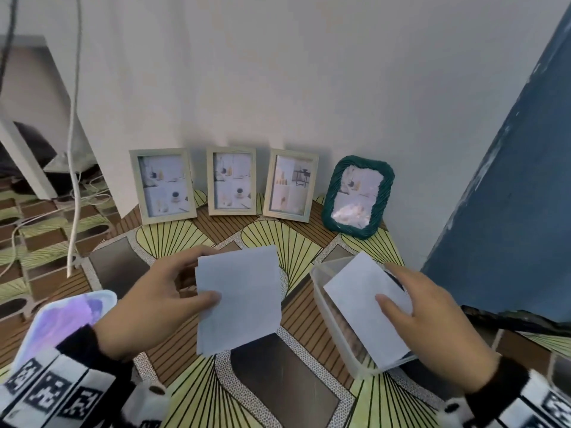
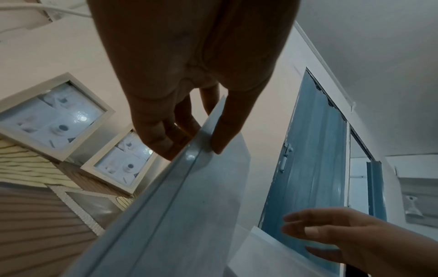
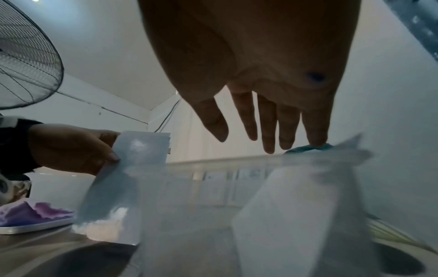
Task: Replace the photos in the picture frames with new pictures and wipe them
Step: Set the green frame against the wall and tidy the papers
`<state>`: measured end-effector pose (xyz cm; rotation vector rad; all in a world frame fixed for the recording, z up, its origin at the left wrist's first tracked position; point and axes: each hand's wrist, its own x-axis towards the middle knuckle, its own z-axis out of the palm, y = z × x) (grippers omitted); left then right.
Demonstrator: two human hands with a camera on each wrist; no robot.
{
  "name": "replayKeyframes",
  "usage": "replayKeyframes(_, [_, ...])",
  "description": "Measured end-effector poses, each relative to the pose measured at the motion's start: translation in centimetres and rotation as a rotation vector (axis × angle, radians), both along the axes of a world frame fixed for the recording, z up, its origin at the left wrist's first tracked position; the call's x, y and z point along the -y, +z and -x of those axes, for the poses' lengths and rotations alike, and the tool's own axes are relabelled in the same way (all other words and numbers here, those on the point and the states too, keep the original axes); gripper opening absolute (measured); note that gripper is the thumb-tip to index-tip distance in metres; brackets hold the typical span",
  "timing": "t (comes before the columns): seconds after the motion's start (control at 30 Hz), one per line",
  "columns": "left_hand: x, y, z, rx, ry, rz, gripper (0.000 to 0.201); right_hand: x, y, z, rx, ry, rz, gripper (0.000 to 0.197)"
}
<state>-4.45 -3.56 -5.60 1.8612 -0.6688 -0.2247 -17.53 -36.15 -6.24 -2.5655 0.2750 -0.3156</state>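
Three pale wooden picture frames [image 1: 163,185] [image 1: 231,180] [image 1: 290,188] and a green woven frame [image 1: 358,196] lean against the wall, each with a photo inside. My left hand [image 1: 160,298] pinches a stack of white photo prints [image 1: 238,301] by its left edge, thumb on top, backs facing me; the left wrist view shows the same stack [image 2: 177,215] edge-on. My right hand [image 1: 426,310] hovers over a clear plastic box [image 1: 318,273], fingers straight, thumb resting on one white print [image 1: 361,304] that leans out of the box.
A white tray with a purple cloth [image 1: 61,319] lies at the near left. A blue door [image 1: 509,196] stands at the right. Loose white cables [image 1: 72,149] hang and trail at the left. A fan [image 3: 23,56] shows in the right wrist view. The patterned tabletop [image 1: 278,381] spreads below the hands.
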Motion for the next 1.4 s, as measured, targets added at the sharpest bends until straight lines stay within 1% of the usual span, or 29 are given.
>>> replayKeyframes(0.1, [0.1, -0.2, 0.6, -0.024, 0.003, 0.060, 0.037, -2.0, 0.4, 0.0, 0.043, -0.006, -0.044, 0.043])
replayKeyframes(0.2, [0.2, -0.6, 1.3, -0.052, -0.004, 0.140, 0.034, -4.1, 0.3, -0.3, 0.123, 0.055, -0.120, 0.036])
replayKeyframes(0.27, [0.2, -0.9, 1.8, -0.066, -0.007, 0.200, 0.031, -5.8, 0.1, -0.8, 0.148, 0.106, -0.206, 0.035])
replayKeyframes(0.37, [0.1, -1.5, 2.6, -0.096, -0.003, 0.290, 0.034, -8.3, -0.6, -1.6, 0.126, 0.206, -0.384, 0.038])
replayKeyframes(0.47, [0.2, -2.2, 3.0, -0.100, -0.002, 0.346, 0.036, -10.5, -1.4, -2.6, 0.081, 0.348, -0.531, 0.040])
replayKeyframes(0.53, [0.2, -2.5, 3.1, -0.114, 0.012, 0.373, 0.034, -11.6, -1.8, -3.1, 0.065, 0.389, -0.663, 0.038])
replayKeyframes(0.6, [0.1, -2.8, 3.2, -0.142, 0.030, 0.395, 0.035, -12.3, -2.2, -3.5, 0.056, 0.390, -0.737, 0.033])
replayKeyframes(0.67, [-0.1, -3.1, 3.1, -0.163, 0.049, 0.413, 0.036, -12.8, -2.6, -4.0, 0.048, 0.381, -0.747, 0.031])
replayKeyframes(0.73, [-0.2, -3.5, 3.0, -0.187, 0.053, 0.429, 0.035, -13.3, -3.1, -4.4, 0.046, 0.368, -0.749, 0.034])
replayKeyframes(0.83, [0.0, -4.3, 2.9, -0.221, 0.016, 0.443, 0.036, -13.8, -3.6, -4.9, 0.070, 0.336, -0.711, 0.037])
replayKeyframes(0.93, [0.2, -4.8, 2.7, -0.273, -0.016, 0.455, 0.041, -14.2, -3.7, -5.6, 0.099, 0.285, -0.691, 0.032])
replayKeyframes(1.03, [0.3, -4.7, 2.6, -0.239, -0.007, 0.429, 0.048, -14.5, -3.5, -6.2, 0.149, 0.258, -0.652, 0.030])
replayKeyframes(1.13, [0.5, -4.5, 2.5, -0.267, -0.022, 0.441, 0.052, -14.7, -3.7, -6.4, 0.154, 0.266, -0.630, 0.034])
replayKeyframes(1.27, [0.7, -4.5, 2.7, -0.346, -0.025, 0.443, 0.049, -14.5, -4.1, -6.4, 0.119, 0.269, -0.619, 0.044])
replayKeyframes(1.4, [0.8, -4.8, 2.8, -0.406, -0.018, 0.457, 0.047, -14.4, -4.2, -6.4, 0.071, 0.275, -0.616, 0.047])
